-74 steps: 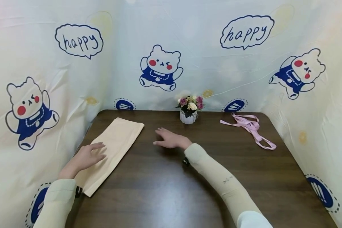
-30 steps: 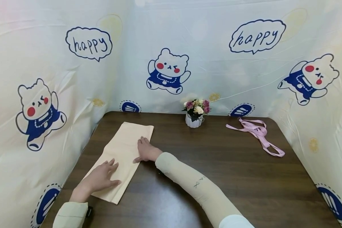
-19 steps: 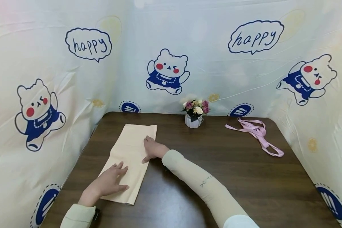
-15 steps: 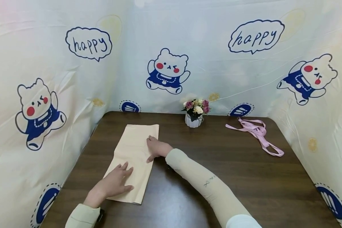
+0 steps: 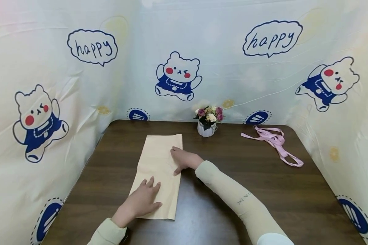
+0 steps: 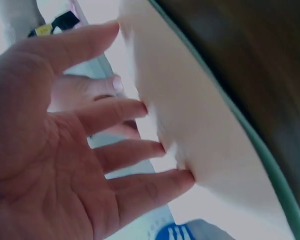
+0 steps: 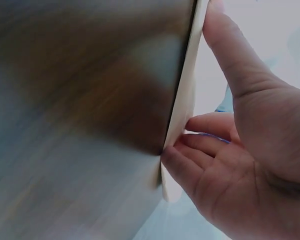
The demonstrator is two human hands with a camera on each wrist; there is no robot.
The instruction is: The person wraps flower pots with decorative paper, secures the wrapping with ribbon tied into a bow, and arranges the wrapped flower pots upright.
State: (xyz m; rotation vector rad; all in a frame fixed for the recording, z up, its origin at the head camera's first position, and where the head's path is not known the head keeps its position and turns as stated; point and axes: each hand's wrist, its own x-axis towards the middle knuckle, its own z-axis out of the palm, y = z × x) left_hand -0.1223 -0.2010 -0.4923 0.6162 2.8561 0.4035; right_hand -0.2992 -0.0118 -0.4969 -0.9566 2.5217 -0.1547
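Note:
A flat, folded cream-coloured piece [image 5: 159, 163], long and rectangular, lies on the table; whether it is cloth or paper I cannot tell. My left hand [image 5: 142, 199] has its fingers spread, with the fingertips pressing on the piece's near part. In the left wrist view the fingertips of that hand [image 6: 90, 150] touch its pale surface, and a greenish edge runs along its rim. At the upper right edge my right hand [image 5: 184, 159] rests with its fingers stretched out. From the right wrist, the thumb and fingertips of this hand [image 7: 230, 150] touch the piece's thin side.
A small white pot of artificial-looking flowers [image 5: 207, 127] stands at the back of the brown table [image 5: 233, 146]. A loosely bundled pink ribbon [image 5: 273, 139] lies at the back right. A printed curtain [image 5: 217, 51] surrounds the table's back and sides.
The cream piece has slid from the left towards the table's middle and turned straighter. Both hands moved right along with it; earlier the right hand was off the piece, then came onto it.

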